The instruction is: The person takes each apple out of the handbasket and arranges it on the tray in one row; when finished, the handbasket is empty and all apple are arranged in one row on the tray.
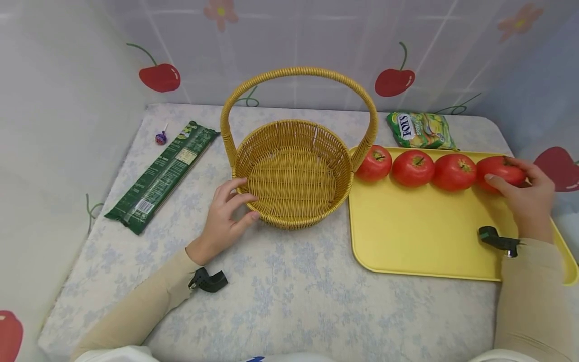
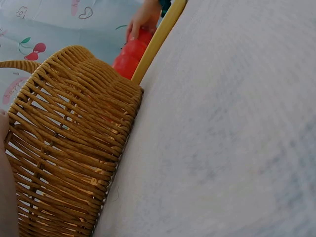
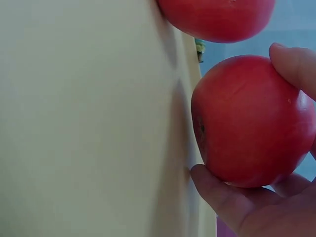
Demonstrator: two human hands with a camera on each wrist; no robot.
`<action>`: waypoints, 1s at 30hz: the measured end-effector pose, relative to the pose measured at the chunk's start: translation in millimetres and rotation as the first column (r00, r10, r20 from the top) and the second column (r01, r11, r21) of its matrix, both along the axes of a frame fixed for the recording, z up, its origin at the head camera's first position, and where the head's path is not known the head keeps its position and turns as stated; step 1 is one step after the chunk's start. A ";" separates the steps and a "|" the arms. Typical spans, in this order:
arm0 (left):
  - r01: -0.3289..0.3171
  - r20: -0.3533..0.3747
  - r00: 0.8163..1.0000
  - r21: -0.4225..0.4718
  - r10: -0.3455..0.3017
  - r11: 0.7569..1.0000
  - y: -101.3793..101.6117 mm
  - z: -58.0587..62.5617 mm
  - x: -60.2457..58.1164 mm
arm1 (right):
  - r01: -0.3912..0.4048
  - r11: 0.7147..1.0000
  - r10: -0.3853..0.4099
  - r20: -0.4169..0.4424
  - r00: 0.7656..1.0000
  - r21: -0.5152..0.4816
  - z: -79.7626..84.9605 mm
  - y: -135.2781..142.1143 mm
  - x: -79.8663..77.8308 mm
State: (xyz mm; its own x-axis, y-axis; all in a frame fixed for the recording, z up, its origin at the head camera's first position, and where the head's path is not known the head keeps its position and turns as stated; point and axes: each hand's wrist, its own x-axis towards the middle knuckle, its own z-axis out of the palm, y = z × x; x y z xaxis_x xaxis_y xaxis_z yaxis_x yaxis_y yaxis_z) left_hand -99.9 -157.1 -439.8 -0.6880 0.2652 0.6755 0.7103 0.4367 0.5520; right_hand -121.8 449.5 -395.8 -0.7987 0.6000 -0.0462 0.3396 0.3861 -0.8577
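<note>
My left hand (image 1: pixel 226 221) holds the near-left rim of a round golden wicker basket (image 1: pixel 294 221), fingers over the edge. The basket has a tall arched handle, and nothing lies inside it. At the right, my right hand (image 1: pixel 531 196) grips a red apple (image 1: pixel 490 171) at the far right of a row on a yellow tray (image 1: pixel 420 231). In the right wrist view, that apple (image 3: pixel 252 118) sits between thumb and fingers, its underside tilted slightly clear of the tray. Three more red apples, including the nearest one (image 1: pixel 454 172), line the tray's back edge.
A green packet with a barcode (image 1: pixel 163 176) lies at the left, a small wrapped lollipop (image 1: pixel 161 137) beside its far end. Behind the tray lies a green FOX'S sweets bag (image 1: pixel 420 130). A cherry-printed curtain (image 1: pixel 294 45) hangs along the back.
</note>
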 end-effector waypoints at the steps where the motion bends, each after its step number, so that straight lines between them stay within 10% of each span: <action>1: 0.001 0.000 1.000 0.001 -0.001 1.000 0.0 -0.2 0.0 | -0.007 1.000 0.007 0.002 1.000 0.016 -1.2 -0.1 -0.2; 30: -0.010 -0.011 1.000 -0.006 0.010 1.000 -0.2 -3.3 -0.5 | 0.015 1.000 -0.015 -0.018 1.000 0.026 -7.5 -3.7 -3.8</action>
State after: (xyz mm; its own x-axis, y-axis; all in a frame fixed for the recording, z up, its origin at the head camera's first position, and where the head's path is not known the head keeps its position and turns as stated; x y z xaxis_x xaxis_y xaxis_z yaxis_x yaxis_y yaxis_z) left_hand -100.4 -157.2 -443.1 -0.6835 0.2623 0.6812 0.7116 0.4474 0.5417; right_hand -125.6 445.9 -403.3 -0.7902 0.6127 -0.0162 0.3300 0.4031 -0.8536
